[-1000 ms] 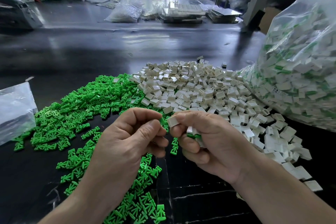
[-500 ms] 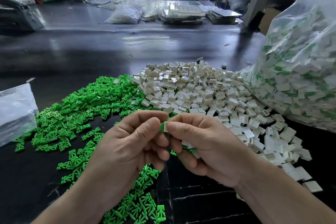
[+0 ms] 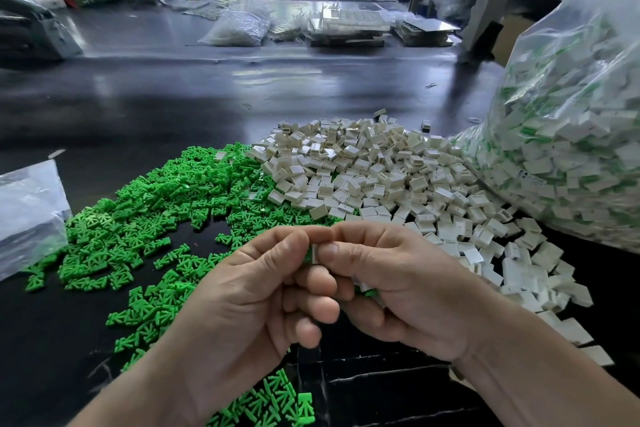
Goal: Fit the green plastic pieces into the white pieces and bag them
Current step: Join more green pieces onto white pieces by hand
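A heap of small green plastic pieces [image 3: 166,204] spreads over the left of the black table. A heap of white square pieces [image 3: 374,177] lies to its right. My left hand [image 3: 249,298] and my right hand [image 3: 398,284] meet fingertip to fingertip in front of the heaps. Between them they pinch a white piece [image 3: 314,251] with a green piece at its left edge, mostly hidden by the fingers. More white and green pieces show under my right hand's curled fingers. A large clear bag [image 3: 568,135] of assembled pieces stands at the right.
An empty clear plastic bag [image 3: 27,215] lies at the left edge. The black table [image 3: 207,97] stretches away behind the heaps. Bags, trays and boxes crowd its far side under a metal frame.
My hands have come together; the white piece in my right fingers now meets the green piece held in my left. Both hands rose slightly.
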{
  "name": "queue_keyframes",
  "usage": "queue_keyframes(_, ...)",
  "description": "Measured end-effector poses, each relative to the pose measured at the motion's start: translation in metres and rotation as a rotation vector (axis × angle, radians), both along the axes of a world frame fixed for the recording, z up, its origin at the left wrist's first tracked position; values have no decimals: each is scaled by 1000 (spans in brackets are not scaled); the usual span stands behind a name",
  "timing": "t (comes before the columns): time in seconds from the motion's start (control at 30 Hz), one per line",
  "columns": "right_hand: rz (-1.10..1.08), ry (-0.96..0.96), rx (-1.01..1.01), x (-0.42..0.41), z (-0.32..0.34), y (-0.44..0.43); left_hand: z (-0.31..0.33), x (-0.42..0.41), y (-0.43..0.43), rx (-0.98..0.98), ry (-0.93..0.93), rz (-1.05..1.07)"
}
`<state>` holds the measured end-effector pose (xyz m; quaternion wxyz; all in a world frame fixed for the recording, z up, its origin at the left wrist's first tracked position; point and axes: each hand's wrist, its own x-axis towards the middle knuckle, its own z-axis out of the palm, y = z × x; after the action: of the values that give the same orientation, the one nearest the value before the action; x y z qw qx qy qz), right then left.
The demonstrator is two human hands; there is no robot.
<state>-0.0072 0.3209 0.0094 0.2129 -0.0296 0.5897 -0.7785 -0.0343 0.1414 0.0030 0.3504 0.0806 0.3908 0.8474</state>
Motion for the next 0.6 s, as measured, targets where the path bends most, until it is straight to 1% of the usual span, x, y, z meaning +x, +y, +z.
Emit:
queue_keyframes(0.27,-56,18,-96,3,-1,-11,-1,4,7,24,102,90)
queue_keyframes(0.4,-26,16,-151,4,1,-11,-2,2,3,83,111,20)
queue_keyframes(0.6,-49,40,-97,5,-2,-12,-1,1,4,2,118,74)
